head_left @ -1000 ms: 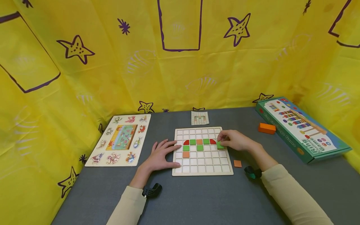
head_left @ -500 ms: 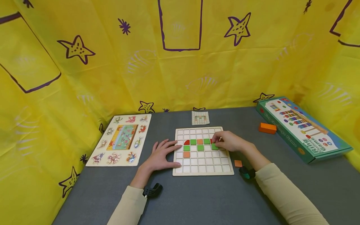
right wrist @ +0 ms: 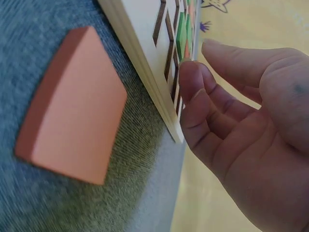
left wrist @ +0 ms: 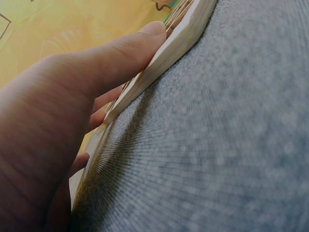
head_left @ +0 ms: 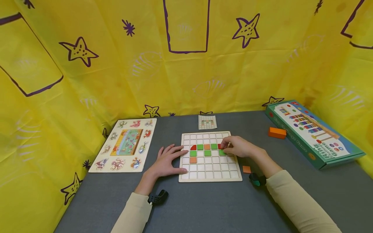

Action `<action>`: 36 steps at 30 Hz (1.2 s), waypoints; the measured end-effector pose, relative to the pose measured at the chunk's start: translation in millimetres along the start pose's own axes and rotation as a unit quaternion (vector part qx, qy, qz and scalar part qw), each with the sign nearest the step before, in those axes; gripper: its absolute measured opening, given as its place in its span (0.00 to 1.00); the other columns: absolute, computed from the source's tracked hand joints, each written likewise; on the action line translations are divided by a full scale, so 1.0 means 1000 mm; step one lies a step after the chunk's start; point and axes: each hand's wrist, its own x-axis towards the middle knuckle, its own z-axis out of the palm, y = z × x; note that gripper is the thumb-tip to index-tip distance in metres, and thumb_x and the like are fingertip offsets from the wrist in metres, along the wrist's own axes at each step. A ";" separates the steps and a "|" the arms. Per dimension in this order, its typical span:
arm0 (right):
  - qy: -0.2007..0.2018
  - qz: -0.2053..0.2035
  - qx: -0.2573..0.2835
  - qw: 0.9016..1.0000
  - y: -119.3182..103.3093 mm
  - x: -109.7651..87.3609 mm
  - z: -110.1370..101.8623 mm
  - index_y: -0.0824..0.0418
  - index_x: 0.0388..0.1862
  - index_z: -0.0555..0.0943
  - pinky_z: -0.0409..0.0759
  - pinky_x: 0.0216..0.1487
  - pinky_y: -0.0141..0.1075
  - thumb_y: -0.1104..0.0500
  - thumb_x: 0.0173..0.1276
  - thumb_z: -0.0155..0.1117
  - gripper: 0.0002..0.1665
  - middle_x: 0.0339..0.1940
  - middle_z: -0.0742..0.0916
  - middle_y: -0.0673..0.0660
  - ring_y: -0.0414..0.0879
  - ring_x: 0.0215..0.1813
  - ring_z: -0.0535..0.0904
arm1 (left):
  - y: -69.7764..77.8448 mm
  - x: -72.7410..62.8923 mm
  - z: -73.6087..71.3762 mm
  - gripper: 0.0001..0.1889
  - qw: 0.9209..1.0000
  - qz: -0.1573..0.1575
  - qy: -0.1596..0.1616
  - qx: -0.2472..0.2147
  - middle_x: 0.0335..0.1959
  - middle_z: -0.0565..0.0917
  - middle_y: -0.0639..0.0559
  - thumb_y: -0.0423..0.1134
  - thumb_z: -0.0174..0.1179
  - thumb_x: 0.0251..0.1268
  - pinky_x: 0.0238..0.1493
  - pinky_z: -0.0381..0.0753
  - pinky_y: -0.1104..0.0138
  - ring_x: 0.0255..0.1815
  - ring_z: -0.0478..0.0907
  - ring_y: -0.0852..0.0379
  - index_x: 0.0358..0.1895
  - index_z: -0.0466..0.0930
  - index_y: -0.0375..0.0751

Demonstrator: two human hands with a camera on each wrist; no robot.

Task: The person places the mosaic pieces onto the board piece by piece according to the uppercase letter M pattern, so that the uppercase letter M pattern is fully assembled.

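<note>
In the head view my left hand point(head_left: 166, 163) rests at the left side of a wooden grid board point(head_left: 209, 180), fingers spread. Its thumb lies on the board's edge in the left wrist view. At the board's right side, the bent fingers and thumb of my right hand point(head_left: 239, 146) are at a green square tile point(head_left: 222, 152), which lies in or on a cell. Those fingertips partly hide the tile and a red piece point(head_left: 220, 146) just behind it. Green, orange and red pieces fill other cells. A loose orange square tile point(right wrist: 79, 106) lies beside the board.
A small pattern card point(head_left: 207, 122) lies behind the board. To the left is a sea-animal puzzle board point(head_left: 93, 166). An orange block point(head_left: 277, 133) sits beside a green game box point(head_left: 314, 132) at the right. Yellow cloth hangs behind the grey table.
My right hand has moved left with the green tile, from the board's right edge to a cell below the right red piece. The left hand has stayed in place.
</note>
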 end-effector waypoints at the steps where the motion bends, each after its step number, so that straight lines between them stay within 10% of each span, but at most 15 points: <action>1: 0.001 0.004 0.004 1.000 0.000 -0.001 -0.001 0.61 0.42 0.83 0.77 0.42 0.40 0.65 0.70 0.67 0.03 0.37 0.84 0.50 0.47 0.38 0.76 | 0.000 0.000 0.000 0.43 1.000 0.000 -0.001 0.001 0.77 0.64 0.54 0.66 0.69 0.54 0.71 0.34 0.35 0.80 0.47 0.42 0.75 0.71 0.57; 36: -0.016 -0.006 0.016 1.000 0.023 -0.054 -0.015 0.63 0.47 0.81 0.78 0.42 0.37 0.60 0.68 0.71 0.12 0.36 0.83 0.48 0.45 0.38 0.77 | 0.001 0.000 -0.001 0.43 1.000 -0.002 -0.001 0.000 0.77 0.64 0.54 0.66 0.69 0.54 0.72 0.34 0.35 0.80 0.47 0.43 0.75 0.71 0.57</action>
